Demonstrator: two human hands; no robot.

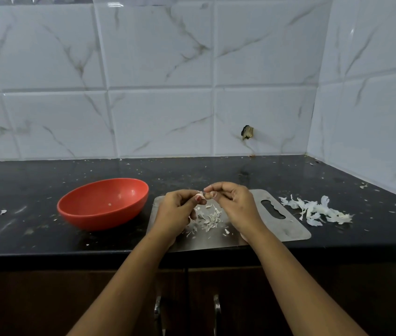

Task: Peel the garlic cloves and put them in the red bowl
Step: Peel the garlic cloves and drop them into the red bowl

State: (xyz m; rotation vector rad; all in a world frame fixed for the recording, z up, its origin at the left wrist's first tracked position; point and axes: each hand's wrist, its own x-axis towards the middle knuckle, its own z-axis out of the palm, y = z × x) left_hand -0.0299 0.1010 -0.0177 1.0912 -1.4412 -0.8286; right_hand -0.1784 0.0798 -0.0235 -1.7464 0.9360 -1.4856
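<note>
Nearest, the left hand (177, 209) and right hand (230, 204) meet, both pinching one garlic clove (203, 196) at the fingertips. They hold it above the steel board (286, 229), probably so the peel scraps (210, 219) drop there. The red bowl (102, 203) sits just left of the board on the desk (216, 170), handy for dropping cloves. Farther right lies a heap of skins (318, 210), seemingly set aside.

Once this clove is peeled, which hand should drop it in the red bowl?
Left, probably. The left hand pinches the garlic clove and is the one nearer the red bowl. The right hand, also pinching it, would have to reach across the left.
</note>
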